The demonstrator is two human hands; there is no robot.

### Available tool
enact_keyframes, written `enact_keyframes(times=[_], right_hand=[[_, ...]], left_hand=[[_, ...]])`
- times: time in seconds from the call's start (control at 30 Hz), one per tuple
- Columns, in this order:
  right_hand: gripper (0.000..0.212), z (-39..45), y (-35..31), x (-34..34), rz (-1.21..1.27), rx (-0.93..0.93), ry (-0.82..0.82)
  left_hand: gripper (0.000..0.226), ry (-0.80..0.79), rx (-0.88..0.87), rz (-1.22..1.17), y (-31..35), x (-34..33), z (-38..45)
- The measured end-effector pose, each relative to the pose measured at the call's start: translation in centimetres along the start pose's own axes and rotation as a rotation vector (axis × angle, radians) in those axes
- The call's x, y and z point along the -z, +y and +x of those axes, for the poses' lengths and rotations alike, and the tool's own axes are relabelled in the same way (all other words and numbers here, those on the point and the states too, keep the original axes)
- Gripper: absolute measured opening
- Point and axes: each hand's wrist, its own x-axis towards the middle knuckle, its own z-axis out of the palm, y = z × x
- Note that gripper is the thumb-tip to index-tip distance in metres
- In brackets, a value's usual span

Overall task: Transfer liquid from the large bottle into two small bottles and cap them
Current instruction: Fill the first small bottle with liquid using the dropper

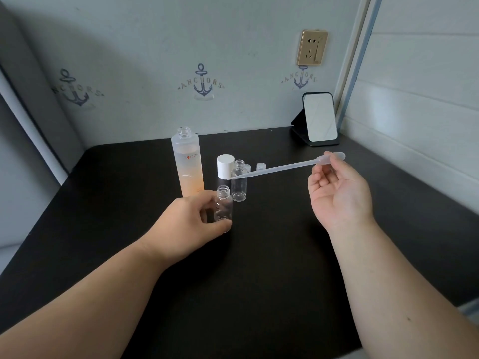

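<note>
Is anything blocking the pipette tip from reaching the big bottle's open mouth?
Nothing visible: the pipette tip hangs near the white cap, lower than the uncapped large bottle mouth, so lift over.

Soft, even daylight comes from the right, brightening the white wall panels [420, 81] and leaving the left wall [39, 73] in broad grey shadow. The black tabletop [259, 281] shows a faint sheen. Wide-angle distortion bends the edges; the focus is sharp, without motion blur.
</note>
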Motion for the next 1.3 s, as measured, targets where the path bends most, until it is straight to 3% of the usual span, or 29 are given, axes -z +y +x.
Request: enact_keyframes(times=[0.33,0.43,0.57,0.7,0.77,0.97,1.13,1.3], right_hand=[[0.029,-0.2,0.1,-0.2,0.013,-0.023,-0.011],[0.030,-0.2,0.0,-0.2,0.006,-0.018,-0.013],[0.030,-0.4,0.0,-0.2,-0.001,-0.011,-0.019],[0.018,-0.5,0.0,-0.2,0.014,-0.030,-0.013],[0.013,-0.5,0.1,-0.1,0.015,-0.033,-0.005],[0.016,-0.2,0.2,0.0,-0.010,-0.034,-0.018],[0.030,-0.1,0.4,-0.1,-0.036,-0.037,-0.061],[0.032,-0.3,0.5,-0.1,-0.046,-0.023,-0.075]], left_hand=[[0.024,-0.053,-0.001,-0.022,-0.1,0.2,0.1],[0.027,-0.026,-0.010,-0.163,-0.3,0.5,-0.1],[0.035,0.257,0.021,-0.350,-0.3,0.6,-0.5],[0.031,0.567,0.100,-0.306,-0.4,0.9,-0.1],[0.031,0.643,0.156,-0.280,-0.8,1.1,0.3],[0.071,0.424,0.273,-0.301,-2.3,0.4,2.2],[0.041,0.396,0.286,-0.182,-2.6,-0.1,2.7],[0.037,0.416,0.244,-0.274,-2.2,0.1,2.1]])
